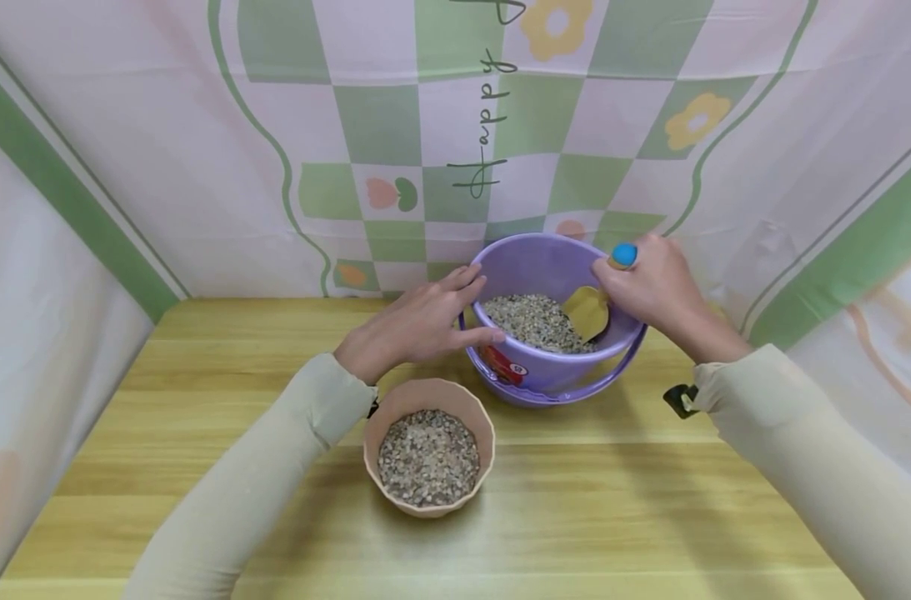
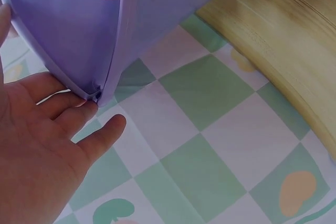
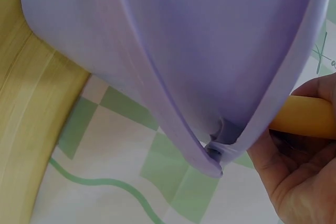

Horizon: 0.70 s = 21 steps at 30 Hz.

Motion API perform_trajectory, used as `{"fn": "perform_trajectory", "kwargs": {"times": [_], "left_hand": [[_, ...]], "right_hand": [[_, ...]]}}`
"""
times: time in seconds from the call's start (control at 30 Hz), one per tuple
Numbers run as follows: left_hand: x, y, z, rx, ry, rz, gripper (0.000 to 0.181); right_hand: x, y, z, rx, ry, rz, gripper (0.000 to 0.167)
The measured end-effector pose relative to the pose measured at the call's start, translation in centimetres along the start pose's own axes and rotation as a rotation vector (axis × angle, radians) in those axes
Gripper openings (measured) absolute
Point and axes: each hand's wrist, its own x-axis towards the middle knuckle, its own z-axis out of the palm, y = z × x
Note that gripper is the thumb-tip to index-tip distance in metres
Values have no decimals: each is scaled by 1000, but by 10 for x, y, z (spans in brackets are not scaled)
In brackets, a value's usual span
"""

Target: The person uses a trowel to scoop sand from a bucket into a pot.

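Observation:
A purple bucket (image 1: 553,371) with a red label stands at the back of the table, with grey-beige gravel (image 1: 533,321) inside. My left hand (image 1: 425,321) rests against its left rim, fingers mostly straight; the left wrist view shows those fingers (image 2: 63,106) touching the rim by the handle joint. My right hand (image 1: 650,279) grips the yellow handle, tipped with blue, of a small toy shovel (image 1: 587,312). The shovel's blade dips into the gravel on the right side. In the right wrist view the yellow handle (image 3: 304,116) shows beside the rim, and the blade is hidden.
A pink faceted bowl (image 1: 488,433) holding similar gravel (image 1: 428,458) sits in front of the bucket, to its left. The bucket's purple handle (image 1: 575,396) hangs down in front. A checkered cloth (image 1: 380,125) hangs behind the wooden table (image 1: 575,517).

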Motion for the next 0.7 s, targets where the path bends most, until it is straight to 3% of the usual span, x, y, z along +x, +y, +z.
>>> {"fn": "perform_trajectory", "kwargs": {"times": [0.5, 0.7], "left_hand": [[0, 2, 2, -7, 15, 6, 91], [0, 0, 2, -15, 16, 4, 91]], "right_hand": [[-1, 8, 5, 61, 20, 57, 42], [-3, 4, 10, 122, -24, 120, 40]]}}
